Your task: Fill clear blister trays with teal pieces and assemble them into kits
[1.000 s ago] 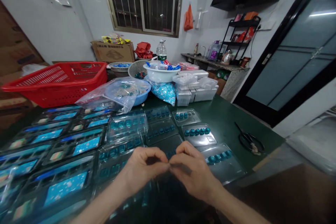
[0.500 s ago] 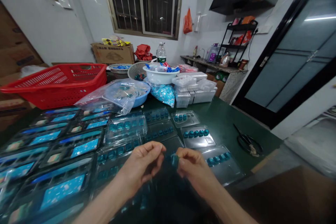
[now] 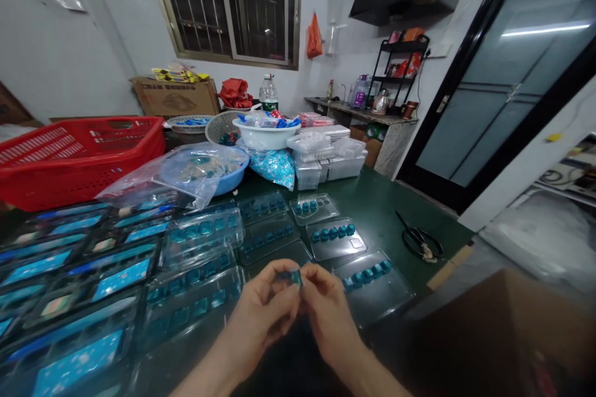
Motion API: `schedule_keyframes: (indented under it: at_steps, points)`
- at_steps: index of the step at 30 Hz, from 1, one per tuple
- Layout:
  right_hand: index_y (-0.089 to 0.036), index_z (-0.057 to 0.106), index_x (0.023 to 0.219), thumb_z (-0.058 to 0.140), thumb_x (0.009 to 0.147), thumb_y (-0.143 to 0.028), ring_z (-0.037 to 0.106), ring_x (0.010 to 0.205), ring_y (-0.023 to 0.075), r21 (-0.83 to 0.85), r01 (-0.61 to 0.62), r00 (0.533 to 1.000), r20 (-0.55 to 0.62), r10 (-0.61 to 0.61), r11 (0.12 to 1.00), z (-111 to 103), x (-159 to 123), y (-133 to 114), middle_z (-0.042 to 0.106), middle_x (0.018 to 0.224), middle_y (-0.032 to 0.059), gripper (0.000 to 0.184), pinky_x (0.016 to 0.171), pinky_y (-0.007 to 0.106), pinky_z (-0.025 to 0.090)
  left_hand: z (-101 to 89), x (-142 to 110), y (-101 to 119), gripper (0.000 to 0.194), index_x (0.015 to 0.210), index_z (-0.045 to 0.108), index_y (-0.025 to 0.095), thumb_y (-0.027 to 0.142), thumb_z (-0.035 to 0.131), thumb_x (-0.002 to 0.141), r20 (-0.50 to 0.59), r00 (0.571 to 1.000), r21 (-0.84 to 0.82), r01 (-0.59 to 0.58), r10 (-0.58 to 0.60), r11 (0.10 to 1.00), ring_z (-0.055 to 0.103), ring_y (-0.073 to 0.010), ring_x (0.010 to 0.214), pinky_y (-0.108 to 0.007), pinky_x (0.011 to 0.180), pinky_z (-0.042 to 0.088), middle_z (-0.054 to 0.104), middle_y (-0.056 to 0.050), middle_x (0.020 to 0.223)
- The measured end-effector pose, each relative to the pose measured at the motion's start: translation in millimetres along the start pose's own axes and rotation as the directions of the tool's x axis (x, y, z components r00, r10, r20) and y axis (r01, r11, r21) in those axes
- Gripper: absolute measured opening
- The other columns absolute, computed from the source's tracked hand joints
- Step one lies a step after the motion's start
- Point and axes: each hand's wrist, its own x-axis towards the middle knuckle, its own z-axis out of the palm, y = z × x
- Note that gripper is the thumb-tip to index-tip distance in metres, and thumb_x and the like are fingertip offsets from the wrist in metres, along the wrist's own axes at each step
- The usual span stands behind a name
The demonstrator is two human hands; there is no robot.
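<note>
Right of the fingers (image 3: 321,279), white glare streaks the dark-framed glass door (image 3: 507,105); wide-angle distortion bows its frame, and dim shadow lies below the fingers.

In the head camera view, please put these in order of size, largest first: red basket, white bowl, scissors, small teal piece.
1. Red plastic basket
2. White bowl and black scissors: the bowl looks bigger but sits farther away, so their order is unsure.
3. Small teal piece

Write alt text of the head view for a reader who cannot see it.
Left hand and right hand pinch a small teal piece above clear blister trays of teal pieces on a green table. Scissors lie at right.
</note>
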Motion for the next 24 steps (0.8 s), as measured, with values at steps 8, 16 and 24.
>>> schedule_keyframes:
  at_steps: [8,16,24]
  points:
    - [-0.016,0.057,0.071,0.054,0.08,-0.024,0.043,0.06,0.0091,-0.283,0.172,0.978,-0.064,-0.198,0.943,-2.3,-12.9,-8.3,0.048,0.065,-0.0029,0.012,0.055,0.02,0.035,13.1,-7.0,-11.0,0.024,0.084,0.053,0.018,0.035,0.063,0.071,-0.228,0.973,0.06,-0.009,0.022,0.998,0.038,-0.0046,0.043,-0.015,0.036,0.021,0.045,0.006,0.053]
    - [-0.016,0.056,0.071,0.053,0.081,-0.023,0.044,0.058,0.0088,-0.268,0.165,0.981,-0.058,-0.186,0.949,-6.6,-17.7,-6.9,0.048,0.062,-0.0035,0.013,0.054,0.019,0.035,20.5,-10.6,-10.6,0.031,0.096,0.047,0.022,0.038,0.059,0.072,-0.133,0.99,0.064,0.057,-0.049,0.996,0.035,-0.0048,0.039,-0.015,0.033,0.011,0.045,0.007,0.052]
    - [-0.016,0.056,0.07,0.052,0.08,-0.023,0.045,0.062,0.0101,-0.305,0.184,0.976,-0.058,-0.211,0.934,-5.2,-25.7,-6.0,0.049,0.065,-0.0023,0.013,0.057,0.02,0.036,22.5,-18.5,-7.9,0.022,0.075,0.045,0.02,0.035,0.061,0.071,-0.081,0.995,0.114,0.064,-0.054,0.991,0.034,-0.0034,0.037,-0.015,0.035,0.013,0.044,0.008,0.049]
